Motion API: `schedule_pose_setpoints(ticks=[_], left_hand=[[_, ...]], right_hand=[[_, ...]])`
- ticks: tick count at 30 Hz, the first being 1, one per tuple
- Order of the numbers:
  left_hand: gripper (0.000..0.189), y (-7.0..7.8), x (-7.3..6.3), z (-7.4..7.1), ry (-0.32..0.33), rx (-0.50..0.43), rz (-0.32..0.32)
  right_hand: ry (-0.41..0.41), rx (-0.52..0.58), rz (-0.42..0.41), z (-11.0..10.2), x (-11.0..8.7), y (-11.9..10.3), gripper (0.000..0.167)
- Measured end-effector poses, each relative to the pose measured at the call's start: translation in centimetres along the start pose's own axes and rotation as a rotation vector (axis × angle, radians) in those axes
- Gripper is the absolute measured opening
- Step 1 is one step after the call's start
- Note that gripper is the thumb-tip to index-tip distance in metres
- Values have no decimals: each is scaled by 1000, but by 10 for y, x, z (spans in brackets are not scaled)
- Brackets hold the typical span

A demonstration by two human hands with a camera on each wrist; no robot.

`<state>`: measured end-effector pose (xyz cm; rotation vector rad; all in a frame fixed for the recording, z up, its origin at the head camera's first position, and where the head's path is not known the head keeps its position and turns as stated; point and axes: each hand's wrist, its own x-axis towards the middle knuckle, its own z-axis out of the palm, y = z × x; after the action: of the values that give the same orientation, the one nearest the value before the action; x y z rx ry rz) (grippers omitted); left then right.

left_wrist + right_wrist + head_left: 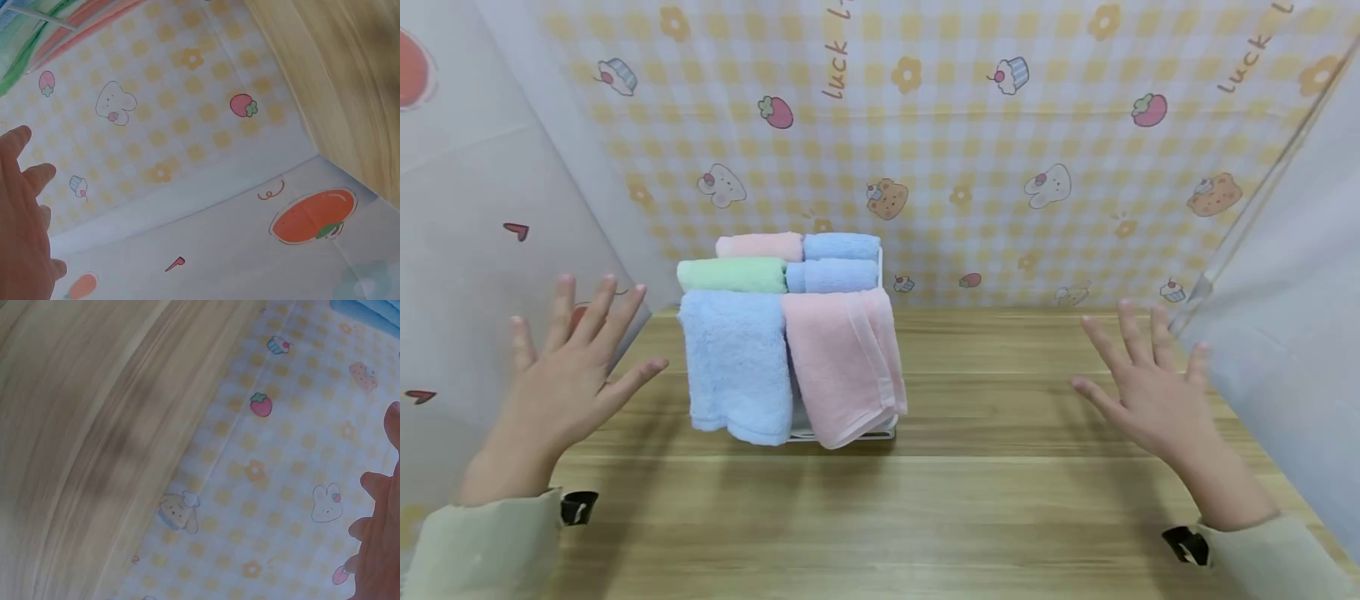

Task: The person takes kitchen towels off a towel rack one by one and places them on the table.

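My left hand is held with fingers spread, left of a white wire rack bearing towels, and touches none of them. Off to the right, my right hand is likewise spread and holds nothing. Over the rack's front hang a blue towel and a pink towel side by side. Behind them lie a green towel and a blue towel. Farthest back are another pink towel and another blue one. Most of the rack is hidden under the towels.
The rack stands on a wooden tabletop. A yellow-checked patterned cloth rises along the back edge. Whitish cloth sides stand at the left and right, close to each hand.
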<state>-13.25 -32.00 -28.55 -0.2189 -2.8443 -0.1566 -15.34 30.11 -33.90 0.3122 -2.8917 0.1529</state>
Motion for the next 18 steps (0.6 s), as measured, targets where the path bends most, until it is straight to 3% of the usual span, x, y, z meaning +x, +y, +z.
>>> schedule_pose_setpoints(ticks=[8, 18], left_hand=[[77, 8, -2, -3, 76, -115, 63], [60, 25, 1, -13, 223, -309, 190]], right_hand=[[28, 82, -37, 1, 5, -25, 79], [83, 167, -138, 1, 17, -56, 79]])
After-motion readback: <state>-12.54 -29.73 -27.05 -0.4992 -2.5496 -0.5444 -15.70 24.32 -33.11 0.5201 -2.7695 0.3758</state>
